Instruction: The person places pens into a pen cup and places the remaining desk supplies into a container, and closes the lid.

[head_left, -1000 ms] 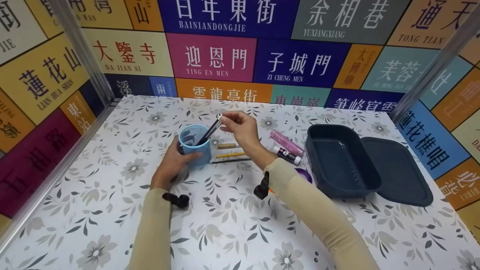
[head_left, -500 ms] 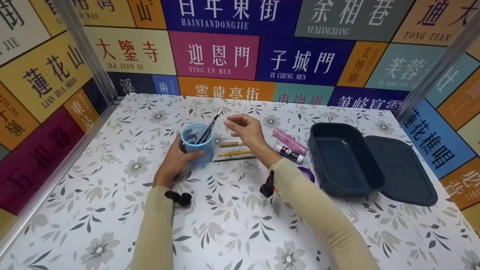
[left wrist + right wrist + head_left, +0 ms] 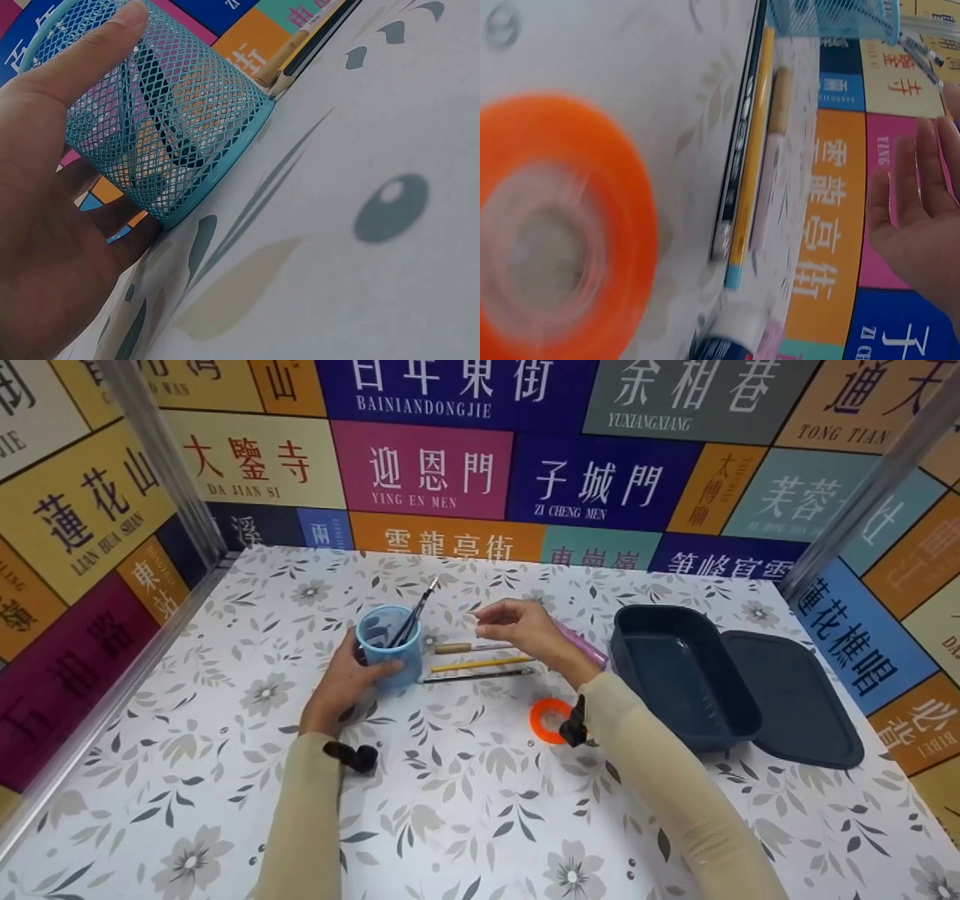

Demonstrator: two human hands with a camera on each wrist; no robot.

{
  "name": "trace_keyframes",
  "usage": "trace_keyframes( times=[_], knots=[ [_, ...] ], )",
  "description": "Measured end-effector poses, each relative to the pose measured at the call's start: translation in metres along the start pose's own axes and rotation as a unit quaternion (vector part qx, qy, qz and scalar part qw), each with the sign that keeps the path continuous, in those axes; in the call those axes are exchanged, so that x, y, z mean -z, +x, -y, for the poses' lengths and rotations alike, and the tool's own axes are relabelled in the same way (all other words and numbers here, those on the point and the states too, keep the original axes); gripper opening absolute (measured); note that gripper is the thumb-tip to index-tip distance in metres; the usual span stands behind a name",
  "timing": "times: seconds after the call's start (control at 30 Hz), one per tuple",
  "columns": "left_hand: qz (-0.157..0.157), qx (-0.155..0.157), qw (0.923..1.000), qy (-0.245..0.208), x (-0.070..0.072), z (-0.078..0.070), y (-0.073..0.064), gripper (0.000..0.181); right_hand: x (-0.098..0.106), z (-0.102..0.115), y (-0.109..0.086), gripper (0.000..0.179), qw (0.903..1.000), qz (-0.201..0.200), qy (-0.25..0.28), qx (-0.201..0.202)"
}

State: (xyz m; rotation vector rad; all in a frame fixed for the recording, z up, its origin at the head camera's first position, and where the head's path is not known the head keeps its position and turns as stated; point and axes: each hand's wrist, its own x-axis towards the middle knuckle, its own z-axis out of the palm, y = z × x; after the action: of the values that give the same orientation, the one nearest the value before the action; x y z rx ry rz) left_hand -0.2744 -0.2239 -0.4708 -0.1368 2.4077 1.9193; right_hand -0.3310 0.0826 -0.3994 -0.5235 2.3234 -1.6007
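My left hand (image 3: 341,682) grips a light blue mesh pen cup (image 3: 395,671) around its side, with the thumb across the front. The cup stands on the table, also seen in the left wrist view with its mesh wall (image 3: 202,97). Slim dark sticks (image 3: 417,611), pens or brushes, lean out over its right rim. To the right of the cup, my right hand (image 3: 525,634) hovers with loosely bent fingers and nothing visible in them. Beneath it lie a yellow pencil (image 3: 480,664), a black pencil (image 3: 480,675) and a stick with a brown end (image 3: 454,648).
An orange roll of tape (image 3: 541,725) lies by my right wrist. A pink tube (image 3: 589,649) is partly behind the forearm. A glue stick (image 3: 735,330) shows in the right wrist view. Farther right stand a dark box (image 3: 679,682) and its flat lid (image 3: 806,705).
My right hand has let go of a slim dark stick, which now leans in the cup, and has moved right over the pencils. The orange tape has come into view. The left hand keeps its grip.
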Motion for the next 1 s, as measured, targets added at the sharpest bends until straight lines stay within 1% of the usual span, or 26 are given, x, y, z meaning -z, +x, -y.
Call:
trace_keyframes(
  times=[0.17,0.27,0.33,0.4,0.47,0.57,0.7,0.87,1.0],
  knots=[
    [-0.002,0.01,0.9999,0.0,0.0,0.001,-0.002,0.105,0.01,-0.01,-0.006,0.031,0.998,0.027,-0.057,-0.01],
    [-0.003,-0.002,1.0,0.002,0.0,0.001,-0.003,0.103,0.015,-0.014,-0.008,0.032,0.9956,0.04,-0.084,-0.013],
    [-0.004,-0.011,0.9999,0.004,-0.001,0.002,-0.002,0.103,0.019,-0.016,-0.009,0.034,0.9941,0.046,-0.096,-0.023],
    [-0.004,-0.018,0.9998,0.005,-0.001,0.002,-0.001,0.103,0.022,-0.018,-0.01,0.036,0.9925,0.051,-0.103,-0.04],
    [-0.004,-0.015,0.9999,0.005,-0.001,0.002,-0.001,0.103,0.024,-0.02,-0.011,0.039,0.991,0.053,-0.109,-0.056],
    [-0.004,-0.009,0.9999,0.006,-0.001,0.002,-0.001,0.104,0.026,-0.025,-0.012,0.043,0.9896,0.06,-0.121,-0.048],
    [-0.005,-0.006,0.9999,0.007,-0.002,0.002,-0.002,0.105,0.025,-0.032,-0.013,0.046,0.9882,0.063,-0.137,-0.028],
    [-0.004,-0.005,1.0,-0.001,-0.002,0.002,-0.001,0.106,0.023,-0.041,-0.014,0.047,0.9883,0.073,-0.132,-0.023],
    [-0.004,-0.005,1.0,-0.004,-0.001,0.002,0.0,0.106,0.022,-0.046,-0.015,0.048,0.9898,0.08,-0.117,-0.019]
  ],
)
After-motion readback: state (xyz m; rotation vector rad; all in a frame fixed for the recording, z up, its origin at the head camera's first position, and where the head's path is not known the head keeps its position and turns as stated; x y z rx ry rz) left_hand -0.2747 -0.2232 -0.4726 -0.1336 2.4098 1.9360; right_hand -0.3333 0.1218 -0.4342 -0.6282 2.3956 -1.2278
